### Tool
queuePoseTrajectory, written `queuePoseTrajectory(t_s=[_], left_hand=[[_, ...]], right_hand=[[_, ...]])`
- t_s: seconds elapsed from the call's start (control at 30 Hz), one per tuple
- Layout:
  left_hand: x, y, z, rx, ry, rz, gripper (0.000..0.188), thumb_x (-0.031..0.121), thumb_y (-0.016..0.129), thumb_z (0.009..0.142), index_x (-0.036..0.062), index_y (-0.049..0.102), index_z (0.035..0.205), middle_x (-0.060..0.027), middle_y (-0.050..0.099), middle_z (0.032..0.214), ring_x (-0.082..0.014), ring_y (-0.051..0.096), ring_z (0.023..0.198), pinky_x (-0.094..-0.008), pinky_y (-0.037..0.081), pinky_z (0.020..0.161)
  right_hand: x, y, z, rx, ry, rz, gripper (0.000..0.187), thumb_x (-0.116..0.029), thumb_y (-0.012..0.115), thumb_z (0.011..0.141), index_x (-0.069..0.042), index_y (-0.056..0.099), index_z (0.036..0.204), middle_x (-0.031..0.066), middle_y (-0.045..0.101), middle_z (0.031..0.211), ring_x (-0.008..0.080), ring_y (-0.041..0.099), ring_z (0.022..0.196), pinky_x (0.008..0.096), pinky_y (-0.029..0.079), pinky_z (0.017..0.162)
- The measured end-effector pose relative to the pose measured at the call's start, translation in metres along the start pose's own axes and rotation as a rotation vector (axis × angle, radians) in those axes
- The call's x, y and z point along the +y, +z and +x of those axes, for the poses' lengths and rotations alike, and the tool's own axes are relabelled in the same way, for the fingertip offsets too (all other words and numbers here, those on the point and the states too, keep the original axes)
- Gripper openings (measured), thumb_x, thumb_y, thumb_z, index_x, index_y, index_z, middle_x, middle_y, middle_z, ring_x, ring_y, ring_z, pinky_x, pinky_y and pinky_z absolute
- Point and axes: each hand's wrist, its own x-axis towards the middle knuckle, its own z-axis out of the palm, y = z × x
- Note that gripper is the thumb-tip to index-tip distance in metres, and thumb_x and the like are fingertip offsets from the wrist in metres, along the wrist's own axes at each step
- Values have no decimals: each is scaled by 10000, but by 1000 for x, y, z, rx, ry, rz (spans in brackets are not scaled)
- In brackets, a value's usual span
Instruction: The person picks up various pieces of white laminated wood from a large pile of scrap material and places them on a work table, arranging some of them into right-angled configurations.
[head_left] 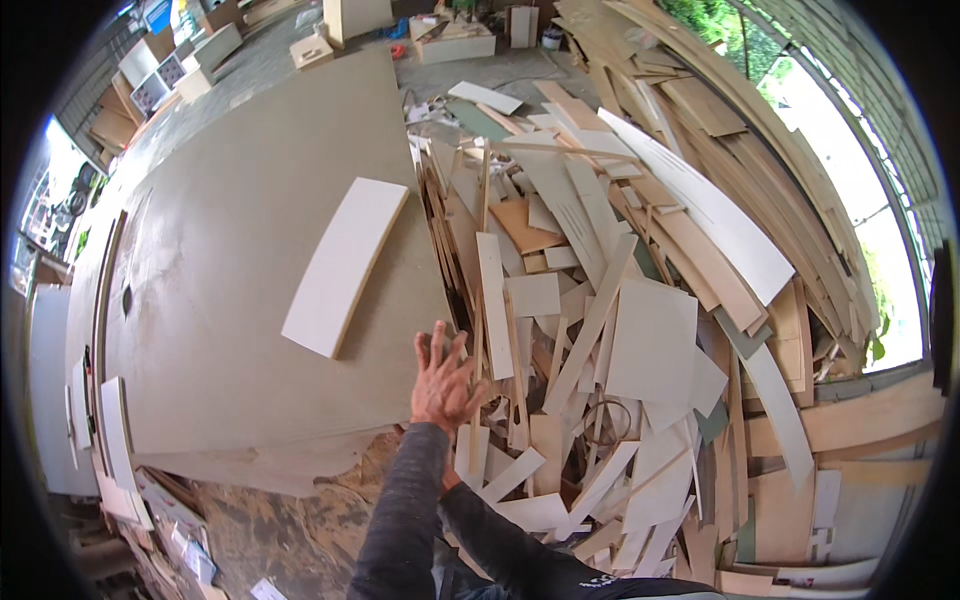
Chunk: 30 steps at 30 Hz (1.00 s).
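My left hand (436, 386) is raised over the right edge of a large grey-brown sheet (230, 300), its fingers spread and nothing in them. Behind it, my right hand (449, 478) shows only a little skin near the wrist. The two hands overlap, and the right one's fingers cannot be told apart from the left's. A white rectangular board (346, 266) with a pale wooden edge lies on the sheet, beyond and to the left of my hands, touched by neither. A narrow white strip (494, 305) lies on the scrap just right of my left hand.
A heap of wood and board offcuts (640, 340) spreads to the right of the sheet. Long planks (740, 160) are stacked at the far right beside an opening. More white strips (116, 430) lie along the left. Boxes and cabinet pieces (180, 70) stand at the back left.
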Motion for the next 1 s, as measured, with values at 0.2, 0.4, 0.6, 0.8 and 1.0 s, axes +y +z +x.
queuePoseTrajectory(t_s=[0.2, 0.4, 0.6, 0.8, 1.0], left_hand=[[-9, 1, -9, 84, 121, -242, 428, 462, 569, 841, 120, 738, 1034, -127, 503, 1408, -399, 161, 1466, -602, -35, 1196], [-40, -8, -32, 54, 249, -782, 347, 327, 579, 848, 78, 709, 1052, -145, 527, 1379, -356, 307, 1416, -509, 139, 1184], [-82, -59, -211, 316, -122, -1156, 391, 217, 576, 847, -61, 637, 1115, -184, 559, 1298, -297, 528, 1227, -388, 403, 1033], [-173, -6, -499, 316, -824, -1104, 210, 145, 589, 871, -39, 664, 939, -76, 653, 858, -149, 605, 845, -295, 478, 753], [-239, 37, -710, -188, -1226, -752, 240, 166, 599, 879, -41, 677, 972, -93, 677, 863, -166, 628, 758, -306, 496, 671]], right_hand=[[33, -12, 15, 38, -151, -70, 568, -493, 394, 1027, -127, 385, 1460, 32, 481, 1416, 196, 476, 1256, 372, 398, 1034], [65, -19, 21, 77, -233, -112, 606, -533, 404, 1013, -125, 382, 1461, 38, 460, 1444, 193, 449, 1288, 376, 372, 1056], [104, -2, 28, 118, -276, -74, 644, -572, 415, 1000, -124, 380, 1461, 44, 440, 1472, 191, 423, 1321, 381, 347, 1077], [129, 10, 22, 246, -400, 6, 586, -536, 435, 996, -92, 461, 1378, 56, 504, 1391, 225, 533, 1168, 362, 375, 1050], [137, 11, -86, -16, -253, -350, 599, -469, 507, 985, 7, 485, 1348, 124, 638, 1251, 200, 607, 1152, 357, 434, 1012]])
